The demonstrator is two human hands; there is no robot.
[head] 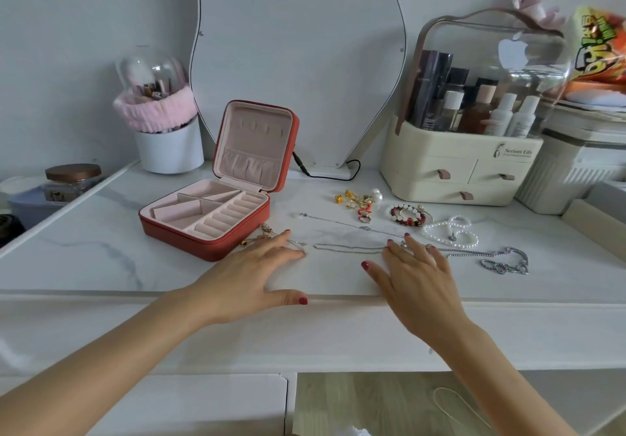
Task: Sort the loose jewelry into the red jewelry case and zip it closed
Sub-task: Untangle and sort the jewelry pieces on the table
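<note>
The red jewelry case (189, 237) stands open on the white marble desk (84, 259), lid upright, its pink compartments empty. Loose jewelry lies to its right: gold and red rings and earrings (359, 202), a beaded bracelet (408, 216), a pearl strand (450, 232), a thin silver necklace (345, 224), a fine chain (349, 248), and a chunky silver chain (501, 259). A gold necklace (267, 234) lies by the case's front corner. My left hand (250, 273) rests flat with straight fingers touching that gold necklace. My right hand (413, 266) lies flat, fingertips on the fine chain's end.
A cream cosmetics organiser (457, 168) with a clear dome stands at the back right. A white brush cup (169, 151) with a pink band sits back left, and a curvy mirror (298, 63) with a black cable (325, 173) stands behind the case. A jar (72, 179) sits far left.
</note>
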